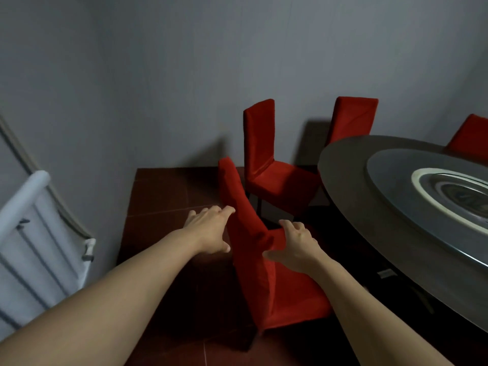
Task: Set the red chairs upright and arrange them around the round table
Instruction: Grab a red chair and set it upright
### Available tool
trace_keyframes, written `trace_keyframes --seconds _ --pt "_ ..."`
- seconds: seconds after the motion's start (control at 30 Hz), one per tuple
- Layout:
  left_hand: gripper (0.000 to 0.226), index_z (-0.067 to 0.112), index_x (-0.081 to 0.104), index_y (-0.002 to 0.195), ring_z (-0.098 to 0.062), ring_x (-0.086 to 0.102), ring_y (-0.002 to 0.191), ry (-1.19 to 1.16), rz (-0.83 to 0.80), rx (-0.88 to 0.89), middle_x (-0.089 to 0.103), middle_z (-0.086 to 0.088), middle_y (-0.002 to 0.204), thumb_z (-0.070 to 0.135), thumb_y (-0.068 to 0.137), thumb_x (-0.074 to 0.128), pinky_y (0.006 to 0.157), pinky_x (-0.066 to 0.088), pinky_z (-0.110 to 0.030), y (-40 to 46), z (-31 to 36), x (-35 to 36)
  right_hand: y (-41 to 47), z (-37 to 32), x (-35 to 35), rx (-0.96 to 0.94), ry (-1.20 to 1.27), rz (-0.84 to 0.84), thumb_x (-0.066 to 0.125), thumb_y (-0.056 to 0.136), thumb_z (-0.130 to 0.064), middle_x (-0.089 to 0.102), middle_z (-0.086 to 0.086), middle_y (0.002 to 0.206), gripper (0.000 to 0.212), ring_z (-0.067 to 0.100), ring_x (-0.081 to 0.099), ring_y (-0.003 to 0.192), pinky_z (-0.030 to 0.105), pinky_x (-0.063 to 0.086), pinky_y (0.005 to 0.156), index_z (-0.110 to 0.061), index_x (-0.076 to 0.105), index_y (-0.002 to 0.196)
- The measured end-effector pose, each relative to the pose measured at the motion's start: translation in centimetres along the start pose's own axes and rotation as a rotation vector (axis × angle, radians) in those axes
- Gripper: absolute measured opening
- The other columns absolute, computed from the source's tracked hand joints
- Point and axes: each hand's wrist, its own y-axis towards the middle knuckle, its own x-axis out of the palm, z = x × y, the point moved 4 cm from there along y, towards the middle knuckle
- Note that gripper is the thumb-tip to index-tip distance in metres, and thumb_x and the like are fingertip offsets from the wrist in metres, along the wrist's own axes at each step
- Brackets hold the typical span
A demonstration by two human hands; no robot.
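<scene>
Plainly, both hands, left hand [211,228] and right hand [295,244], hold the nearest red chair [253,233].

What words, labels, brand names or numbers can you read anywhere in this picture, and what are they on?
None: no readable text shows anywhere.
The red chairs, including the near chair that both hands are on, are plain fabric with no tags in view.
The round table and its glass turntable carry only blurred reflections, no lettering.
The white rack at left and the grey wall are unmarked.
</scene>
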Motion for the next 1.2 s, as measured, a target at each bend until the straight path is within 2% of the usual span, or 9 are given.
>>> trace_keyframes --seconds 0.17,0.33,0.57,0.7,0.87,0.97,1.07,1.2 --pt "0.094 0.030 0.020 0.147 -0.024 0.038 0.132 0.048 0.006 0.165 0.039 -0.002 0.144 0.043 0.073 0.077 0.105 0.029 -0.045 7.4 -4.5 -1.0 4.5 -3.1 0.5 0.140 0.038 0.079 0.070 0.076 -0.056 0.028 0.012 0.149 0.096 0.029 0.033 0.135 0.044 0.035 0.108 -0.020 0.021 0.150" --pt "0.095 0.030 0.020 0.146 -0.023 0.039 0.132 0.109 -0.042 0.335 0.040 -0.001 0.142 0.043 0.072 0.078 0.105 0.029 -0.046 12.7 -7.7 -1.8 7.1 -6.1 2.2 0.316 0.082 0.043 0.070 0.078 -0.054 0.024 0.013 0.150 0.096 0.031 0.032 0.135 0.046 0.036 0.108 -0.021 0.017 0.150" --pt "0.095 0.029 0.019 0.148 -0.023 0.028 0.138 0.153 -0.080 0.496 0.034 -0.001 0.147 0.038 0.073 0.078 0.111 0.023 -0.049 19.9 -10.2 -2.0 13.5 -9.2 3.5 0.378 0.123 0.063 0.072 0.076 -0.052 0.025 0.012 0.150 0.097 0.031 0.035 0.133 0.044 0.038 0.106 -0.022 0.016 0.150" --pt "0.093 0.028 0.019 0.148 -0.022 0.024 0.140 0.221 -0.082 0.553 0.031 -0.001 0.149 0.036 0.075 0.076 0.112 0.018 -0.050 23.7 -10.9 -1.8 17.4 -9.6 4.7 0.388 0.144 0.076 0.072 0.074 -0.052 0.031 0.007 0.144 0.097 0.027 0.044 0.125 0.045 0.045 0.098 -0.030 0.015 0.150" --pt "0.091 0.029 0.021 0.147 -0.022 0.022 0.140 0.299 -0.139 0.623 0.029 0.000 0.151 0.037 0.075 0.076 0.114 0.017 -0.052 28.0 -11.9 -1.0 20.3 -9.4 6.7 0.481 0.051 0.065 0.070 0.072 -0.059 0.043 0.003 0.135 0.099 0.024 0.052 0.117 0.044 0.047 0.094 -0.040 0.009 0.148" --pt "0.091 0.028 0.021 0.148 -0.021 0.018 0.142 0.362 -0.178 0.693 0.025 0.000 0.152 0.036 0.076 0.076 0.115 0.013 -0.053 30.0 -11.7 -0.4 20.9 -9.0 6.9 0.542 0.035 0.099 0.067 0.076 -0.058 0.049 0.001 0.130 0.092 0.022 0.054 0.114 0.039 0.047 0.089 -0.040 0.012 0.147" --pt "0.087 0.028 0.023 0.147 -0.021 0.021 0.140 0.444 -0.176 0.827 0.034 0.000 0.147 0.038 0.077 0.074 0.115 0.011 -0.053 32.4 -10.7 -0.2 21.5 -8.7 7.0 0.623 0.029 0.126 0.065 0.079 -0.057 0.053 -0.001 0.128 0.084 0.020 0.055 0.113 0.038 0.046 0.089 -0.038 0.019 0.147" --pt "0.083 0.029 0.027 0.145 -0.022 0.026 0.137 0.499 -0.212 1.006 0.042 0.000 0.140 0.039 0.077 0.074 0.114 0.012 -0.052 34.2 -9.8 1.3 21.4 -8.8 7.2 0.754 -0.019 0.188 0.068 0.073 -0.061 0.057 -0.002 0.123 0.083 0.020 0.058 0.108 0.035 0.045 0.085 -0.038 0.028 0.142"
